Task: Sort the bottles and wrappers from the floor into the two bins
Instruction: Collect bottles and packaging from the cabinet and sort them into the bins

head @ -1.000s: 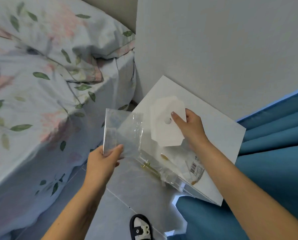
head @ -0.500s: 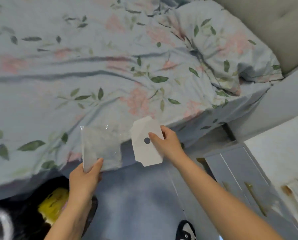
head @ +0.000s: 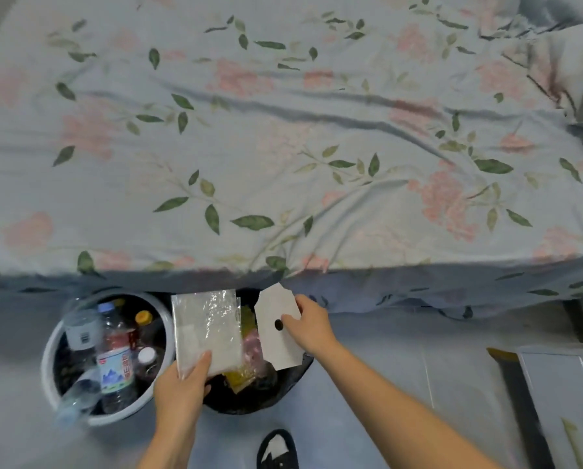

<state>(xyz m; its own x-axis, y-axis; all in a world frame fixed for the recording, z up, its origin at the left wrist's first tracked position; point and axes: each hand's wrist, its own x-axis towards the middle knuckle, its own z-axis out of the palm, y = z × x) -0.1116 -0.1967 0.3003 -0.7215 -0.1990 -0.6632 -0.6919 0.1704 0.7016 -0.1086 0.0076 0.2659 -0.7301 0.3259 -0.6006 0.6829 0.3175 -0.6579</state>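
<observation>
My left hand (head: 182, 384) pinches the lower edge of a clear plastic wrapper (head: 207, 330), which hangs over the gap between the two bins. My right hand (head: 308, 328) grips a white card wrapper with a round hole (head: 276, 328) above the black bin (head: 249, 402). That bin has yellow and pink wrappers inside it. To its left stands a white bin (head: 48, 370) filled with several plastic bottles (head: 114, 360).
A bed with a floral cover (head: 283, 147) fills the upper view, its edge overhanging the bins. My black-and-white shoe (head: 276, 450) is on the grey floor below. A grey cabinet (head: 567, 401) stands at the right.
The view has swung left from the cabinet to the bed's edge. Both bins have come into sight and both hands now hold their wrappers over them.
</observation>
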